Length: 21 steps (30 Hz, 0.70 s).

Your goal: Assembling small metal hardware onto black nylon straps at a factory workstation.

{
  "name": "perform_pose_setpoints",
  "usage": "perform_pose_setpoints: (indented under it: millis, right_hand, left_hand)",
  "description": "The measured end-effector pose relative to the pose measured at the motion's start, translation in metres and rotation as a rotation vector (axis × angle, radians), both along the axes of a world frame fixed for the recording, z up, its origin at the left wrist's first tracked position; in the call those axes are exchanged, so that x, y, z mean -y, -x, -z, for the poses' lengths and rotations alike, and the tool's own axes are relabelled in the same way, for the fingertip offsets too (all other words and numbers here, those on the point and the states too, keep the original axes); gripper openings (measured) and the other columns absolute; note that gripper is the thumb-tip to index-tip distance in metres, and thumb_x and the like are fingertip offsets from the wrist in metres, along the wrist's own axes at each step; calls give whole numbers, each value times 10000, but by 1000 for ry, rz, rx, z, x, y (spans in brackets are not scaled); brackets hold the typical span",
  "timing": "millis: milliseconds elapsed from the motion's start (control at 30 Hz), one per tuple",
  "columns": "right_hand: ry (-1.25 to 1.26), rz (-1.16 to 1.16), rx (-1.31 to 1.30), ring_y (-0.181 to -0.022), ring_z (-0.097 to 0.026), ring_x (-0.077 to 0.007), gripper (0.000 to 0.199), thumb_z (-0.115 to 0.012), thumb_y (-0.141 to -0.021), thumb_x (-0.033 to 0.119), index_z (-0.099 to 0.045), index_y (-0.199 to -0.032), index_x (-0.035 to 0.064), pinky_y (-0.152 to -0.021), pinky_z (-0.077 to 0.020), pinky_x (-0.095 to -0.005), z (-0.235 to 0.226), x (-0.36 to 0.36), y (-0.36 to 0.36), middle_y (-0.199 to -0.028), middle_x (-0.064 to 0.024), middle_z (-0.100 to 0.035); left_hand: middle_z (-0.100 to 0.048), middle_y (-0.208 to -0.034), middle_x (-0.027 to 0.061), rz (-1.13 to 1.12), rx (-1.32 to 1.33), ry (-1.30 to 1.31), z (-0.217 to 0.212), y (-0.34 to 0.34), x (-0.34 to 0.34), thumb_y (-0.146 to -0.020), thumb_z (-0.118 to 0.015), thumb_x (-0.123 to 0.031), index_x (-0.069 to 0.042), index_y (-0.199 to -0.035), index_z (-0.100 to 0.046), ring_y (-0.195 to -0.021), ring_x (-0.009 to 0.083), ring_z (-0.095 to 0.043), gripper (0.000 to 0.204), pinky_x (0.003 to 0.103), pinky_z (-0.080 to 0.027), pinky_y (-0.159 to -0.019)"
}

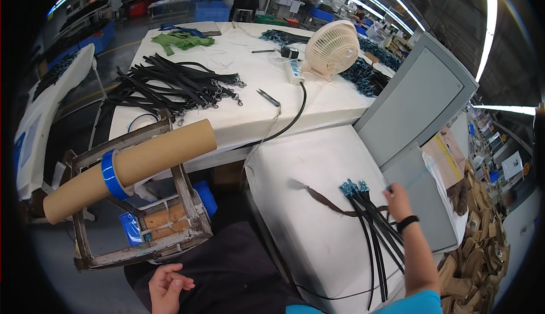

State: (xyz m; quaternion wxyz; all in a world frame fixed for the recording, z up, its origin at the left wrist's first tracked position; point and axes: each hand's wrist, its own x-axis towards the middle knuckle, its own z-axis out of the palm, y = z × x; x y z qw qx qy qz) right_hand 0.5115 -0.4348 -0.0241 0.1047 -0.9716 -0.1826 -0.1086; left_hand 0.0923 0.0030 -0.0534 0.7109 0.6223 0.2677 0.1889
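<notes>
My right hand (399, 203), with a black band at the wrist, is closed beside a bundle of black straps (372, 217). A small dark bit shows at its fingertips, but I cannot make out what it is. The straps lie on the white padded table (301, 223) and have teal, frayed-looking ends at the top. A brown strip (323, 200) runs across them toward the right hand. Low over my dark-clothed lap, my left hand (169, 284) is loosely curled, with thumb and fingers apart and nothing in it.
A cardboard tube (164, 152) with a blue tape roll (113, 175) rests on a worn frame (85, 240). Farther off are black straps with metal clips (176, 84), green cloth (181, 41), snips (268, 97) and a fan (334, 50). A grey panel (420, 98) rises at right.
</notes>
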Motion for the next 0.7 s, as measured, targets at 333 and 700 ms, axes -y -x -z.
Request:
perform_pose_setpoints:
  millis: [333, 700]
  right_hand:
    - [-38, 91, 141, -1168, -416, -376, 430, -633, -830, 216, -517, -1196, 22, -970, -360, -462, 130, -54, -12, -1267, -187, -464]
    - [282, 335, -132, -1178, -444, -287, 307, -598, -776, 95, -582, -1081, 121, -962, -354, -470, 113, 114, 27, -1137, -80, -555]
  left_hand:
    - [-631, -866, 59, -29, -127, 73, -14, 7, -1, -946, -527, -138, 1, -1191, -526, -779, 109, -574, 282, 241, -467, -771]
    - [-649, -850, 69, -23, -135, 113, 4, -13, -9, -935, -552, -132, 20, -1152, -551, -745, 113, -600, 264, 242, -486, -721]
